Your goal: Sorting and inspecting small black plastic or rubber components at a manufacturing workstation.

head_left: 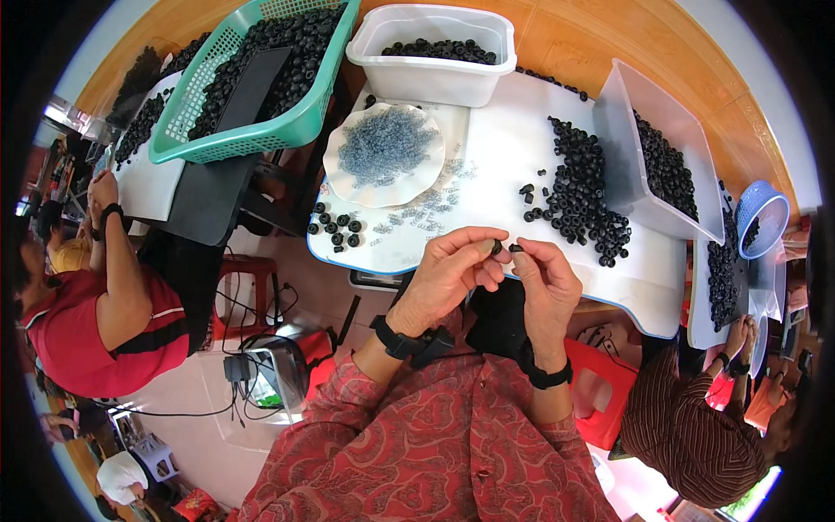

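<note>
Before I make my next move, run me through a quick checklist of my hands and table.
1. Left hand gripping its part: ok, a round black piece is at the fingertips.
2. Right hand gripping its part: ok, another black piece is pinched there.
3. Those two pieces touching: not ok, a gap shows between them.
4. Coil inside either held piece: cannot tell.
5. All coils on the white plate: not ok, many lie scattered beside it.
6. Loose black parts on the table: ok.

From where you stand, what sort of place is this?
Probably a small assembly workshop: a green basket heaped with small black parts, a plate of spring-like pieces, and people at neighbouring tables.
</note>
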`<state>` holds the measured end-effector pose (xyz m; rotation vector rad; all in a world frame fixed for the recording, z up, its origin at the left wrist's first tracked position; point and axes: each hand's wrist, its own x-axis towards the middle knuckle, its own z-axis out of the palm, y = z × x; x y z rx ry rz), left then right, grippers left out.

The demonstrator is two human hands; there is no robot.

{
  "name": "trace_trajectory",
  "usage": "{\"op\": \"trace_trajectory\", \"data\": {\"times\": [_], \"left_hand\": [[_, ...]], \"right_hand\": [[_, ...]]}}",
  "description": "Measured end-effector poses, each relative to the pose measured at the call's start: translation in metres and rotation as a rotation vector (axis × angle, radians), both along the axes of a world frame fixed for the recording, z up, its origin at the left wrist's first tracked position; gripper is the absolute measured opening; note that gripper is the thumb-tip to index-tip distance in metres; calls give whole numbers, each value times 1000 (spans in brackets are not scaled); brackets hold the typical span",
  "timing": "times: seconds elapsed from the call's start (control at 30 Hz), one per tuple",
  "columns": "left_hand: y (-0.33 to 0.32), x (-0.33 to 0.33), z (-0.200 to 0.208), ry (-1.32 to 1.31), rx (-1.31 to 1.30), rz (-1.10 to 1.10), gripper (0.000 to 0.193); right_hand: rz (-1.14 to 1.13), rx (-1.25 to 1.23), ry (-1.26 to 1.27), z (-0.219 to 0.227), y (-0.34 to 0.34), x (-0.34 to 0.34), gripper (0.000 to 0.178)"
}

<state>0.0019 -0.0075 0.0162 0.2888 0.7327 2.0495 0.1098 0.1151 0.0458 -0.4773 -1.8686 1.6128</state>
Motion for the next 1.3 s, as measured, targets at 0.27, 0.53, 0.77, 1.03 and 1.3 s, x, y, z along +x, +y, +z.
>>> {"op": "trace_trajectory", "data": {"times": [0.27, 0.53, 0.77, 1.03, 1.3], "left_hand": [[-1, 0, -2, -181, 74, -17, 31], [-1, -2, -21, -243, 267, -80, 29], [3, 4, -18, -340, 222, -49, 27], [0, 5, -12, -257, 134, 20, 27], [-2, 6, -12, -185, 107, 42, 26]], "right_hand": [[-1, -31, 18, 5, -1, 1, 15], [13, -49, 12, 5, -3, 0, 10], [10, 184, 22, 5, -3, -4, 10], [-32, 289, -36, 9, -8, -7, 8], [-37, 313, -57, 9, -10, -9, 7]]}}
